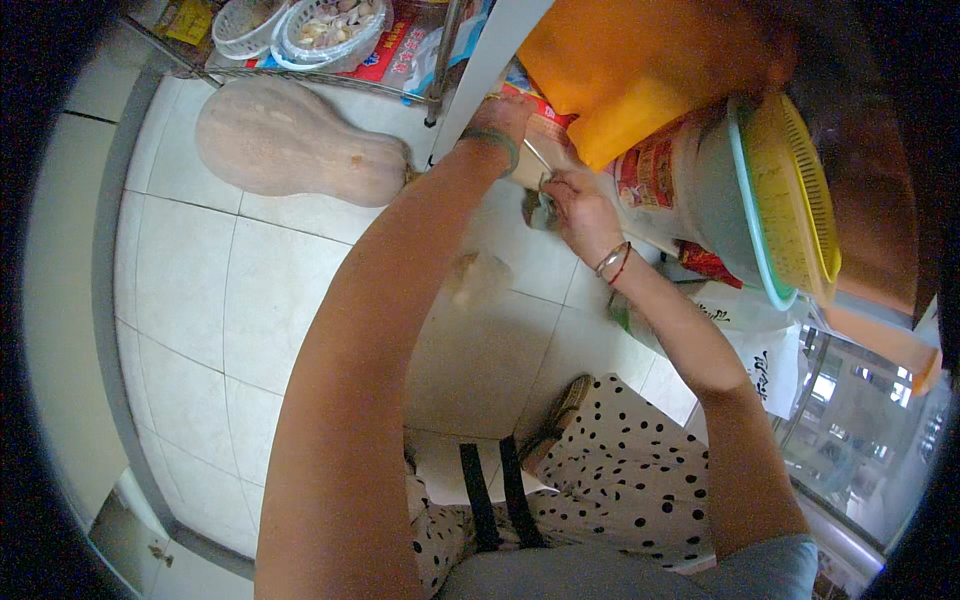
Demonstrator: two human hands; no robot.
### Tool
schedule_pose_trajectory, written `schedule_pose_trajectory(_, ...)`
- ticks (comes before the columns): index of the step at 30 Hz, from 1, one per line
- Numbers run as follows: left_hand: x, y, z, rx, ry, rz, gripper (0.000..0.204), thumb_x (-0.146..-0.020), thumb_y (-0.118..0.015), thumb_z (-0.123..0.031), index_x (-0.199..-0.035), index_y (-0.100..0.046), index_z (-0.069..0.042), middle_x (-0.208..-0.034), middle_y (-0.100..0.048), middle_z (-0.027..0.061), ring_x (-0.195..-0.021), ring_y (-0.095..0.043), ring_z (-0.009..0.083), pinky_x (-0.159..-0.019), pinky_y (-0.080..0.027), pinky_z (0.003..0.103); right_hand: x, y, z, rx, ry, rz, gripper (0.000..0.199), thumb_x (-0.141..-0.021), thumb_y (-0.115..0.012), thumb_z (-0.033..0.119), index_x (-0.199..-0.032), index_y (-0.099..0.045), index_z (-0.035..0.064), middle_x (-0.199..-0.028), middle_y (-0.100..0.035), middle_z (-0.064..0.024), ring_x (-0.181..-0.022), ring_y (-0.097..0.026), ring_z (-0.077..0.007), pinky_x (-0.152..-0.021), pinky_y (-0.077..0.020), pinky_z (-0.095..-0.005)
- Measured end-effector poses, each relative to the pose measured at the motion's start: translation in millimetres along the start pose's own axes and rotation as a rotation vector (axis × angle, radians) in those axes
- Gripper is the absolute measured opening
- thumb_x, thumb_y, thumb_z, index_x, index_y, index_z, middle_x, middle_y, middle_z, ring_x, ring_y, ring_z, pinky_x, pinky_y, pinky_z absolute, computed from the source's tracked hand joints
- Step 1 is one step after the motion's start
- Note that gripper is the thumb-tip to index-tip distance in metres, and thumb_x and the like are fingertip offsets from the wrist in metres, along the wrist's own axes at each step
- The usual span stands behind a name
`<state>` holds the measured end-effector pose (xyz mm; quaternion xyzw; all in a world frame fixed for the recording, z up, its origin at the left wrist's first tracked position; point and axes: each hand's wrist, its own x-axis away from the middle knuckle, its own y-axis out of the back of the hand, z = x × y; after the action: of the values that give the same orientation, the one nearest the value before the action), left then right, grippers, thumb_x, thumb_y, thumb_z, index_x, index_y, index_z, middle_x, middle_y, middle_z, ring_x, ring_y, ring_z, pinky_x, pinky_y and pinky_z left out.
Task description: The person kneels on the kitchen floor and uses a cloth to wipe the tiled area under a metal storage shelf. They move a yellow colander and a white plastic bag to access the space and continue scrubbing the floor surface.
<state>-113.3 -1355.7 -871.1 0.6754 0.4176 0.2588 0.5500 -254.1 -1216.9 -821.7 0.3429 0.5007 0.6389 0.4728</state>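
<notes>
My left hand (503, 119), with a green bangle at the wrist, reaches in beside a white upright post (497, 65) and a red package (541, 108). Its fingers are dim and partly hidden, so I cannot tell whether they grip anything. Closer to me, my right hand (588, 214) pinches a crumpled grey-green rag (542, 212) just above the tiled floor. A thin pale stick (536, 155) slants between the two hands. Orange sheeting (640, 70) hangs directly beyond them.
A large tan pumpkin (300, 145) lies on the floor at left. Behind it, a wire rack (260, 73) carries white baskets, one with garlic-like pieces. At right stand a printed bucket (665, 170), a yellow basket (800, 190) and white bags (765, 345).
</notes>
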Motion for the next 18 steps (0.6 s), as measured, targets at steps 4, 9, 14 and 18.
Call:
schedule_pose_trajectory(4, -10.4, 16.4, -9.9, -0.064, 0.139, 0.217, 0.025, -0.084, -0.045, -0.026, -0.093, -0.064, -0.013, -0.095, -0.064, 0.0107, -0.089, -0.063, 0.0274, -0.073, -0.051, 0.040, -11.9, -2.5, 3.4, 0.046, 0.171, -0.217, 0.023, -0.073, -0.052, 0.002, -0.094, -0.060, 0.0052, -0.099, -0.056, -0.0075, -0.092, -0.052, -0.0249, -0.076, -0.0465, -0.0343)
schedule_pose_trajectory(9, -12.7, 29.3, -13.5, -0.080, 0.146, 0.287, 0.026, -0.083, -0.047, -0.028, -0.092, -0.066, -0.012, -0.095, -0.064, 0.0109, -0.090, -0.062, 0.0275, -0.075, -0.051, 0.040, -35.1, -16.0, 6.5, 0.159, 0.017, -0.185, 0.024, -0.074, -0.050, 0.005, -0.095, -0.060, 0.0054, -0.097, -0.056, -0.0069, -0.089, -0.052, -0.0250, -0.076, -0.0458, -0.0339)
schedule_pose_trajectory(14, -17.0, 29.2, -16.8, 0.015, 0.256, 0.312, 0.027, -0.084, -0.048, -0.028, -0.094, -0.066, -0.010, -0.096, -0.064, 0.0121, -0.090, -0.062, 0.0282, -0.074, -0.051, 0.039, -43.5, -27.7, 2.7, 0.135, -0.035, -0.238, 0.025, -0.070, -0.053, 0.001, -0.093, -0.062, 0.0068, -0.097, -0.057, -0.0068, -0.089, -0.052, -0.0258, -0.076, -0.0461, -0.0339)
schedule_pose_trajectory(18, -14.9, 20.4, -10.6, -0.004, 0.206, 0.267, 0.026, -0.083, -0.048, -0.023, -0.095, -0.065, -0.007, -0.096, -0.064, 0.0146, -0.089, -0.062, 0.0302, -0.074, -0.051, 0.040, -34.8, -10.1, -5.1, -0.102, 0.088, -0.071, 0.029, -0.067, -0.051, -0.008, -0.087, -0.065, 0.0071, -0.098, -0.061, -0.0077, -0.087, -0.055, -0.0258, -0.079, -0.0460, -0.0334)
